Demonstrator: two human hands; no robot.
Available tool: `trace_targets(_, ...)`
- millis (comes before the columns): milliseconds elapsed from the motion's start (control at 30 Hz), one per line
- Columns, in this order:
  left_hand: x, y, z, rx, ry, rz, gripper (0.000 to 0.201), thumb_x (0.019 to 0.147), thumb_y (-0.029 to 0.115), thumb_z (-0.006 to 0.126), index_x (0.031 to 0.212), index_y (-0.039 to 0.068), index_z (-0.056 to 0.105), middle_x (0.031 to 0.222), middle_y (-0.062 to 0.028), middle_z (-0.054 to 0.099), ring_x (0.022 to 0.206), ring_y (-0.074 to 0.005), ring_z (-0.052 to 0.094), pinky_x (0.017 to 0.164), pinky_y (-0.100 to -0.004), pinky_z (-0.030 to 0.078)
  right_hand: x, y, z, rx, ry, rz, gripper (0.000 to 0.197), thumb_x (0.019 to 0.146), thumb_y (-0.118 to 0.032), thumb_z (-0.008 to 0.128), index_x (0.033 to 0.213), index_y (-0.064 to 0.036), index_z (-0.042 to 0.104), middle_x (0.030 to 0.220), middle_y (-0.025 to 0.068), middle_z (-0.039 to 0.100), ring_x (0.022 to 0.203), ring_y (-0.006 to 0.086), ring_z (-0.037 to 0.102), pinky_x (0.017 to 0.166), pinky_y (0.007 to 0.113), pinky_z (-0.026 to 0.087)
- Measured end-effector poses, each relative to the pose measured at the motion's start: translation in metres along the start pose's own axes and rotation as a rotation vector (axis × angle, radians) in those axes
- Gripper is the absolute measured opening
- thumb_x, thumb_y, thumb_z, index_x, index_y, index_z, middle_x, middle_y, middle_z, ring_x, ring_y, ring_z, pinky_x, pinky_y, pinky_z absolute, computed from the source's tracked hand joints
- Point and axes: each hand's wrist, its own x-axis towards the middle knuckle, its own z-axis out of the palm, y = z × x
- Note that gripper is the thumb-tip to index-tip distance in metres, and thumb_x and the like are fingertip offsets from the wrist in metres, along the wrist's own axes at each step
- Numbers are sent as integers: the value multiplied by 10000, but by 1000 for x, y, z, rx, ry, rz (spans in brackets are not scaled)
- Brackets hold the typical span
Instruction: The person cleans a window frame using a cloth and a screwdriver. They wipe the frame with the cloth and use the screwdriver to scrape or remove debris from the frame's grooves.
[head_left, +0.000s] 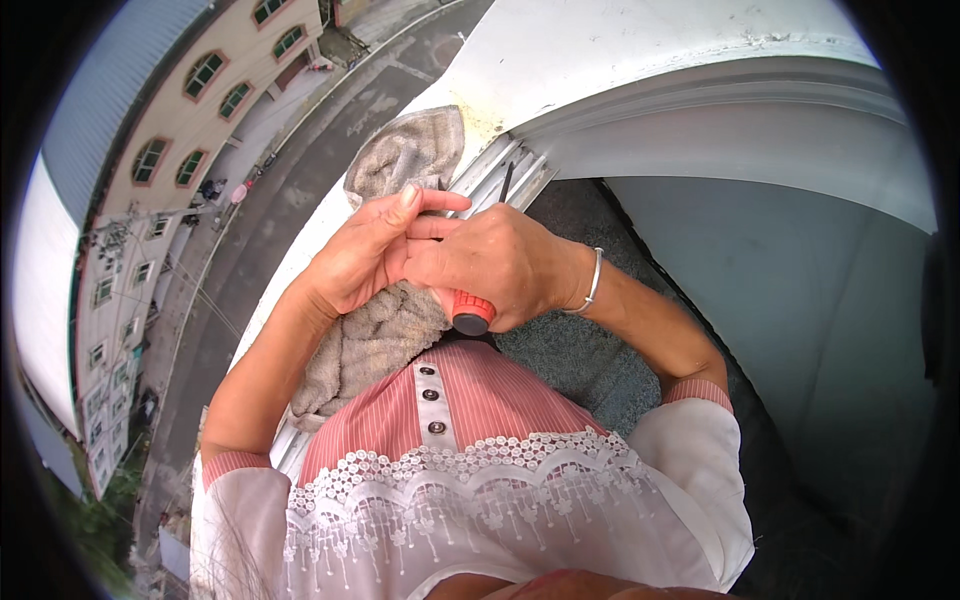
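Note:
My right hand [505,262] is closed around a screwdriver [473,312]. Its red handle with a black end sticks out at the near side of the fist, and a thin dark shaft points away over the window track [490,168]. My left hand [372,245] is palm up with its fingers stretched out, its fingertips meeting the right hand's fingers. Whether anything small lies between the two hands is hidden. A grey-brown cloth [408,150] lies on the sill beyond my left hand, and more rumpled towelling [375,345] lies under my left wrist.
I am at a white window sill [590,50] high above a street [235,250], which drops away on the left. Across the road stands a building [160,130] with several windows. A grey panel [780,290] is on the right, beside a dark textured surface [580,350].

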Motion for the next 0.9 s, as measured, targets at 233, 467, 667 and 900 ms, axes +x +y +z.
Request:
trace_targets(233,8,-7,-10,-37,36,11,570,1106,439,442,1371,-61,511,1266,-251,662,1052,-281,727,918,-389,620,-3,0,-7,5,-142,-84,316,703,-82,751,987,-111,614,668,36,583,611,264,648,484,398,487)
trace_targets(467,10,-10,-12,-47,21,50,552,1102,419,470,1346,-73,523,1295,-287,642,1092,-323,714,970,-419,603,-15,-4,2,57,-300,-205,248,763,-208,749,900,-124,560,625,18,558,606,254,646,480,407,487)
trace_targets(667,13,-12,-5,-49,113,57,544,1101,403,475,1350,-79,514,1339,-306,613,1154,-341,693,1004,-423,591,-25,13,5,5,-376,-251,215,816,-249,709,892,-127,549,624,21,573,602,262,653,471,410,489)
trace_targets(900,13,-7,-2,-37,137,27,545,1104,390,470,1357,-92,499,1360,-315,597,1212,-351,665,1040,-420,570,-27,19,7,1,-383,-252,220,818,-240,707,891,-120,538,620,33,579,584,274,654,472,418,487)
